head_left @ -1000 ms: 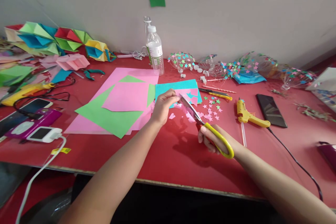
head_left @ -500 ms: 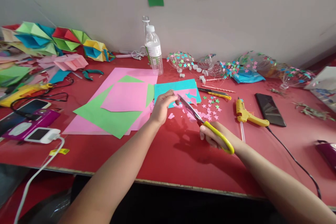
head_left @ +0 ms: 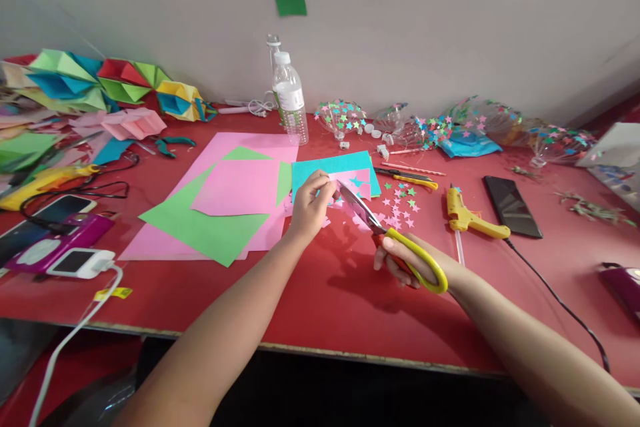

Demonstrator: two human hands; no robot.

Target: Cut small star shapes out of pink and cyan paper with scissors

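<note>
My right hand (head_left: 403, 260) grips a pair of scissors (head_left: 420, 255) with yellow and red handles. Its blades point up and left, their tips at the fingertips of my left hand (head_left: 309, 207). That hand is closed in a pinch on a small piece of pink paper, mostly hidden by the fingers and blades. Behind the blades lie blue sheets (head_left: 320, 168) with a cut pink sheet (head_left: 363, 175) on top. Pink scraps are scattered below the blades. Small pink and green paper stars (head_left: 399, 210) lie just to their right.
Large pink and green sheets (head_left: 235, 187) lie left of my hands. A cutter knife (head_left: 410, 177), yellow glue gun (head_left: 467, 217) and black phone (head_left: 513, 207) are to the right. Plastic bottles (head_left: 291, 103) and star-covered clear ornaments (head_left: 341, 117) line the wall. Folded paper lanterns (head_left: 125, 80) stand back left.
The view has shifted slightly. The scissors' handles have closed, then spread apart again, showing the red loop. My left hand keeps its pinch by the blade tips.
</note>
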